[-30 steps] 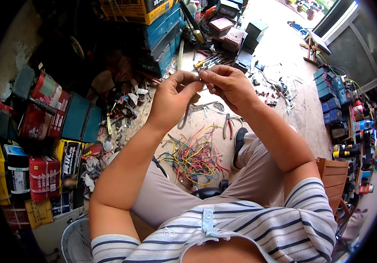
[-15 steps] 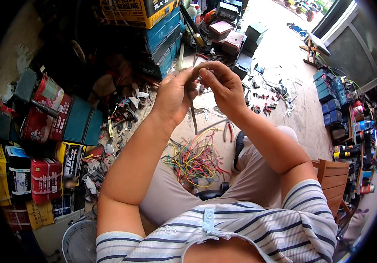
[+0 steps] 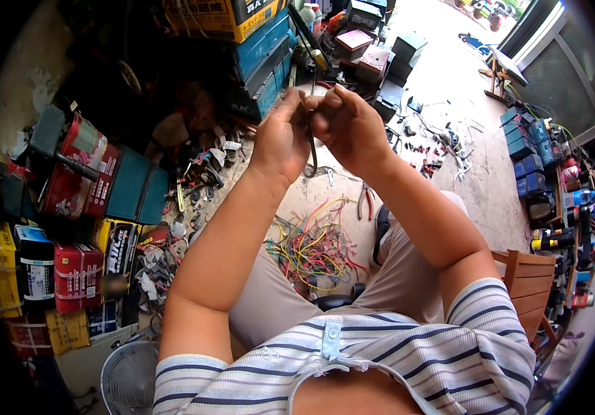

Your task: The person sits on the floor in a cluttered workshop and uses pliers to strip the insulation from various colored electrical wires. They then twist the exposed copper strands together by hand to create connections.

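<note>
— What do we have nearest to us?

— Along the bottom of the frame we see a striped shirt (image 3: 394, 353). Beyond it, at upper centre, the two hands come close together.

— What are they doing with their fingers?

— The left hand (image 3: 275, 142) has its fingers pinched together on a dark cord (image 3: 314, 153), which hangs down between the hands. The right hand (image 3: 356, 135) curls its fingers in just beside it, but they are blurred, so we cannot tell whether they grip it too.

— And below that?

— On the floor (image 3: 491, 225), in the middle of the frame, we find a tangle of coloured wires (image 3: 314, 242) between the trouser legs (image 3: 408, 283). Some pliers (image 3: 364, 200) lie near it, up and to the right. At the right of the frame we notice a wooden chair (image 3: 529, 280).

— Farther off?

— We see stacked boxes (image 3: 78, 277) at the left, boxy batteries (image 3: 373, 61) at the top centre, and a slanted board (image 3: 508, 63) on wooden legs at the upper right.
</note>
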{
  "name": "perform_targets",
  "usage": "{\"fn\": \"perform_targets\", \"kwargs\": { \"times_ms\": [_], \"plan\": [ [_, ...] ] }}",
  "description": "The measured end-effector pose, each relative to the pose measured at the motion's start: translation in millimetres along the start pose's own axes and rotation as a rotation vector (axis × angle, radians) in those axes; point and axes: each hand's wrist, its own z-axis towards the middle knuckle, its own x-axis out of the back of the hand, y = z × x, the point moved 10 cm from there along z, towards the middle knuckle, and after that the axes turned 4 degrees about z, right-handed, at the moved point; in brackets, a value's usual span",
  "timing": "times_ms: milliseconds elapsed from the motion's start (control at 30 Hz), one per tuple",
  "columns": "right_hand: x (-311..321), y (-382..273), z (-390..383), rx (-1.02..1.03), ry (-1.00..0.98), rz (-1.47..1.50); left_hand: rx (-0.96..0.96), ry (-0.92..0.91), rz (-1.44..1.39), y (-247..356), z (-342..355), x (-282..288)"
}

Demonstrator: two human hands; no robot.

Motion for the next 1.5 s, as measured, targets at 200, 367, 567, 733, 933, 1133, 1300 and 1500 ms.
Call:
{"fn": "perform_targets", "kwargs": {
  "times_ms": [200, 367, 567, 733, 933, 1133, 1300, 1500],
  "plan": [
    [-24, -2, -14, -0.138, -0.154, 0.192, -0.107, -0.121, 0.089, 17, -8, -24],
    [-17, 6, -29, -0.274, -0.126, 0.190, -0.078, -0.211, 0.325, 18, -19, -24],
    [-31, 4, -66, -0.381, -0.119, 0.223, 0.263, -0.379, -0.035, 0, -65, -52],
    [-33, 24, -97, -0.457, -0.175, 0.225, 0.433, -0.170, -0.310, -27, -98, -41],
    [-3, 34, -105, -0.519, 0.056, 0.172, 0.515, 0.041, -0.253, -41, -104, -20],
    [4, 32, -101, -0.514, 0.082, 0.136, 0.554, 0.115, -0.250, -36, -105, -6],
    [34, 11, -95, -0.446, 0.145, 0.165, 0.464, 0.245, -0.314, -14, -104, 35],
    [69, -24, -77, -0.306, 0.140, 0.141, 0.278, 0.350, -0.346, 24, -107, 100]
  ]
}}
